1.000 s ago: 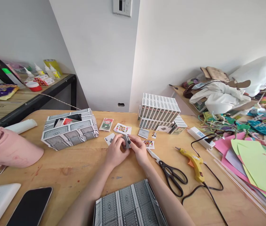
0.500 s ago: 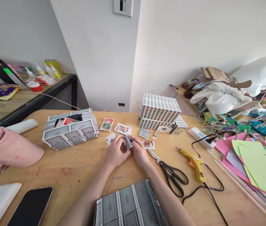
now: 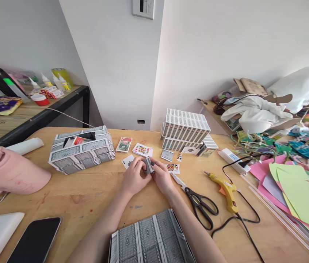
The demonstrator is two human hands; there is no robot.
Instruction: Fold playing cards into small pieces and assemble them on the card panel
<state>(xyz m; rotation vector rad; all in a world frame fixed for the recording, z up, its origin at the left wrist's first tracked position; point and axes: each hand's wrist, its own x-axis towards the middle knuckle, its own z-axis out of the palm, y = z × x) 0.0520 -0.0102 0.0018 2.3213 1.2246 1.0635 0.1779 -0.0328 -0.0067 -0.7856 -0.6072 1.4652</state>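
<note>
Between my two hands is a grey-backed playing card (image 3: pixel 148 166), bent or folded, its far side hidden by my fingers. My left hand (image 3: pixel 136 177) grips it from the left. From the right, my right hand (image 3: pixel 162 176) pinches it, with dark nail polish showing. Just beyond lie an ace card (image 3: pixel 128 161), a small stack of face cards (image 3: pixel 142 149), a face card (image 3: pixel 173 168) partly behind my right hand, and a grey-backed card piece (image 3: pixel 167 155). A box covered in grey-backed cards (image 3: pixel 149 237) sits close to me, between my forearms.
Black scissors (image 3: pixel 198 204) and a yellow glue gun (image 3: pixel 227 191) with its cord lie right. Stacked card boxes (image 3: pixel 186 128) stand at the back. A card-covered tissue box (image 3: pixel 83 155), pink roll (image 3: pixel 14 171) and phone (image 3: pixel 35 241) are left. Coloured paper (image 3: pixel 302 193) lies far right.
</note>
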